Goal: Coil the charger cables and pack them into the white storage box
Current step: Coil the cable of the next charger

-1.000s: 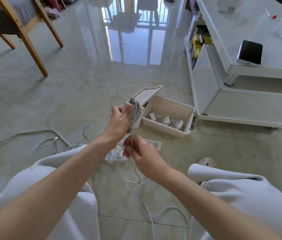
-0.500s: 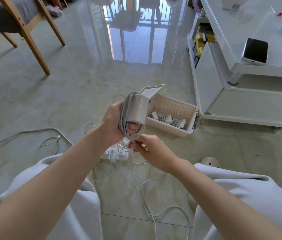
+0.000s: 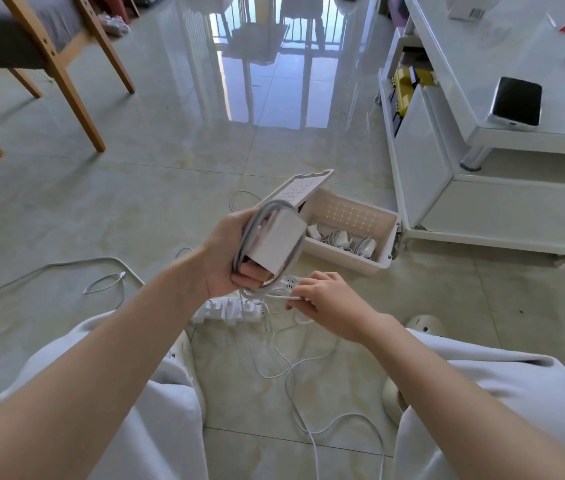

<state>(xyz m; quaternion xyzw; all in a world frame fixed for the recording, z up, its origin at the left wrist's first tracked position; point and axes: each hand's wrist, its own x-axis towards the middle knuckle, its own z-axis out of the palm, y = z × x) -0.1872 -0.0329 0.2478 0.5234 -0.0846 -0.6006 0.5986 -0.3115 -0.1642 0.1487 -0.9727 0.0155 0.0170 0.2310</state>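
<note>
My left hand (image 3: pixel 229 258) grips a white charger brick (image 3: pixel 276 242) with grey cable coiled around it, held above the floor in front of the white storage box (image 3: pixel 383 252). The box stands open, its lid (image 3: pixel 298 190) tilted up at the left end, and several coiled chargers (image 3: pixel 347 239) lie inside. My right hand (image 3: pixel 326 301) pinches the loose end of the cable (image 3: pixel 283 296) just below the brick. More white cables (image 3: pixel 295 372) trail over the floor between my knees.
A white power strip (image 3: pixel 231 308) lies on the tiles under my hands. Another loose cable (image 3: pixel 66 268) runs off to the left. A white low table (image 3: pixel 482 133) with a phone (image 3: pixel 516 102) stands at the right, wooden chair legs (image 3: pixel 76 98) at the back left.
My left hand turned the charger so its flat face shows, with the cable wound round it. My right hand slid lower and to the right along the loose end.
</note>
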